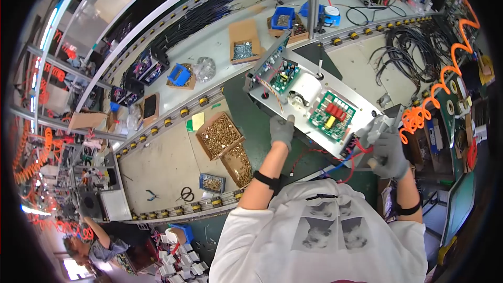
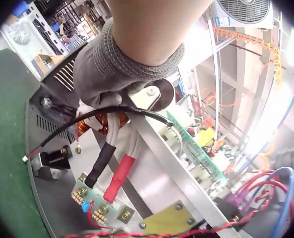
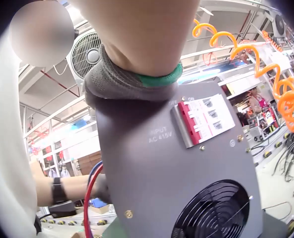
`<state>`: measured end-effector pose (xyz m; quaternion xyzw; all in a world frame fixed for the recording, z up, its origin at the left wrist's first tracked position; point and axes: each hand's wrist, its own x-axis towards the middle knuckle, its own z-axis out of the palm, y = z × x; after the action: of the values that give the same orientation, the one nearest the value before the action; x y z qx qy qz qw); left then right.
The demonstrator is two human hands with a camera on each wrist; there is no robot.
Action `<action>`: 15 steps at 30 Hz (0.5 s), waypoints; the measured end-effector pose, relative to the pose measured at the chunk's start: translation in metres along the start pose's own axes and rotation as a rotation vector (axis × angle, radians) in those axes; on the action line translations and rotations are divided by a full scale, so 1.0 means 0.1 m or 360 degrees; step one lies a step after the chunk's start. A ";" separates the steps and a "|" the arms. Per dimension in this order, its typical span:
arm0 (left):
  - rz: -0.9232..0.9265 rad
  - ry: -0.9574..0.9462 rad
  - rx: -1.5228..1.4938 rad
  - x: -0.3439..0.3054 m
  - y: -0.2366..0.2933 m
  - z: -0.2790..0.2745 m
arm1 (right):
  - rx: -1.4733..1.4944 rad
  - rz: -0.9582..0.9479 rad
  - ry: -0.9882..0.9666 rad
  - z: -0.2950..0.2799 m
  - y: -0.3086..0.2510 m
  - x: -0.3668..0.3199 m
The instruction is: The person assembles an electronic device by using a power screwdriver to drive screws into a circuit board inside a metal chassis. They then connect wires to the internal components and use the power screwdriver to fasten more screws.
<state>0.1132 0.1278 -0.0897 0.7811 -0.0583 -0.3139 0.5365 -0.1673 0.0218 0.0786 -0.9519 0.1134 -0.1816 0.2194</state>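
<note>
An open-framed electrical machine (image 1: 320, 85) with circuit boards on its metal top plate lies tilted in front of me. My left hand (image 1: 282, 131), in a grey glove, grips the near edge of that plate. In the left wrist view its fingers curl in beside a black cable (image 2: 132, 110), above a copper coil (image 2: 103, 124). Black- and red-sleeved leads (image 2: 120, 177) run below. My right hand (image 1: 390, 156), also gloved, holds the grey end panel (image 3: 137, 158) at its top edge. That panel carries a breaker switch (image 3: 206, 119), a round fan grille (image 3: 214, 213) and "INPUT AC 415V" lettering.
Boxes of brass screws (image 1: 221, 135) stand left of the machine, with a small blue bin (image 1: 212, 183), pliers (image 1: 152, 195) and scissors (image 1: 186, 194). Roller tracks (image 1: 183, 111) edge the bench. An orange coiled hose (image 1: 416, 119) hangs at right, near bundled black cables (image 1: 411, 47).
</note>
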 end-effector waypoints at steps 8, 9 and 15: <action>0.0682 0.0661 0.0616 -0.16 0.36 -0.52 | -0.0237 0.0087 -0.1109 -0.68 -0.26 1.02; 0.0680 0.0675 0.0602 -0.09 0.42 -0.51 | -0.0087 0.0004 -0.1107 -0.63 -0.31 1.25; 0.0745 0.0291 0.0607 0.34 0.50 -0.39 | 0.0428 0.0405 -0.1284 0.60 0.09 2.54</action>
<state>0.1740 0.1237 -0.0518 0.8580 -0.2459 -0.0936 0.4411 0.0854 -0.0386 0.0994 -0.8881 0.1103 0.2196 0.3885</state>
